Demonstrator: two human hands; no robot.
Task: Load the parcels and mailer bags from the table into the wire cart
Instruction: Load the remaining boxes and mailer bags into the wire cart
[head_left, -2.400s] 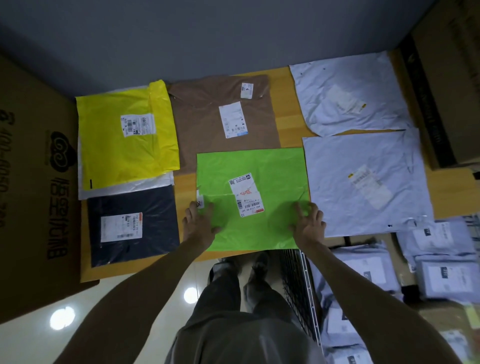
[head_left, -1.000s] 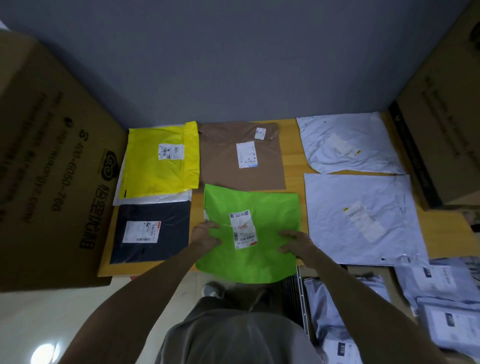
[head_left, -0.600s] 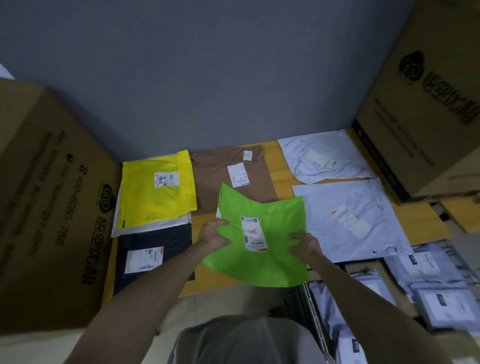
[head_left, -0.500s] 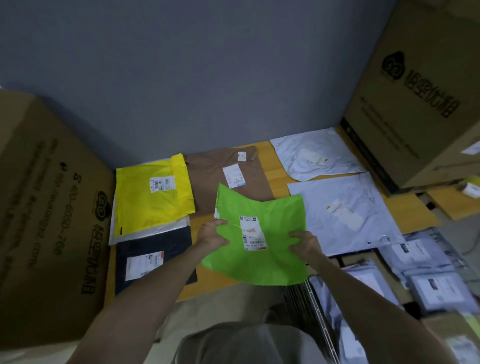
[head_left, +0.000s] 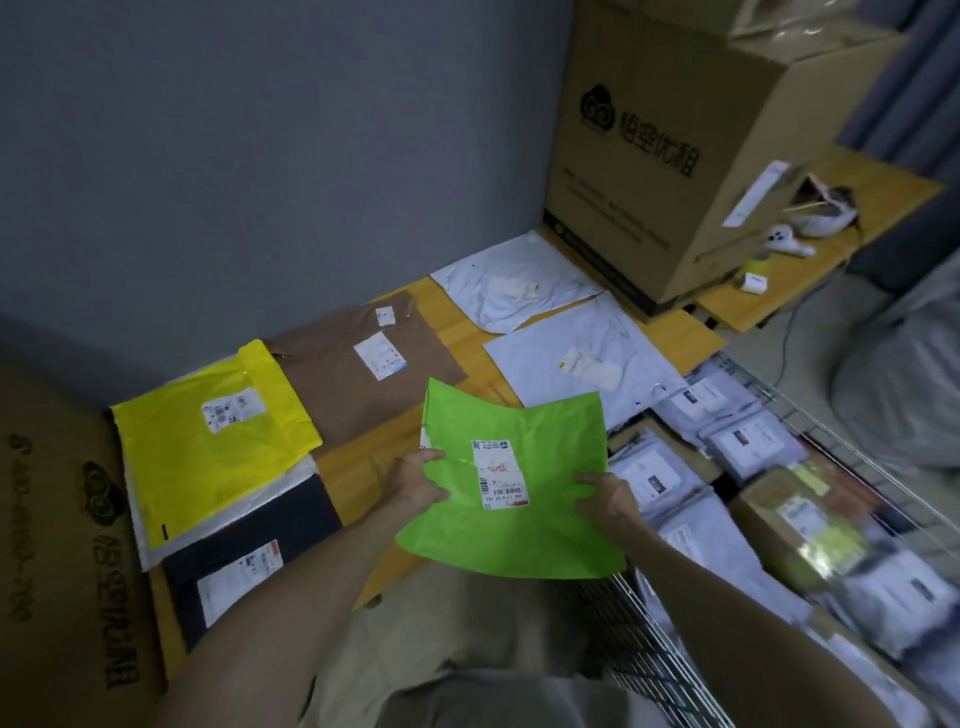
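Observation:
I hold a green mailer bag (head_left: 535, 530) in the air above the table's front edge. My left hand (head_left: 415, 483) pinches its left side and my right hand (head_left: 605, 501) grips its right side. On the wooden table (head_left: 358, 462) lie a yellow mailer (head_left: 208, 441), a dark navy mailer (head_left: 249, 545), a brown mailer (head_left: 358, 374) and two pale grey mailers (head_left: 514, 286) (head_left: 582, 358). The wire cart (head_left: 649, 654) stands at the right, below table height, with several grey bags (head_left: 748, 441) and a cardboard parcel (head_left: 795, 519) inside.
A big cardboard box (head_left: 660, 156) stands on the table's far right end. Another large box (head_left: 57, 545) flanks the left. A grey wall runs behind the table. A low side table (head_left: 841, 244) at the far right carries small items. A grey sack (head_left: 904, 384) sits beyond the cart.
The green mailer was lifted off the table by both hands and carried right, toward the cart. My view has swung right, bringing the cart and side table into sight.

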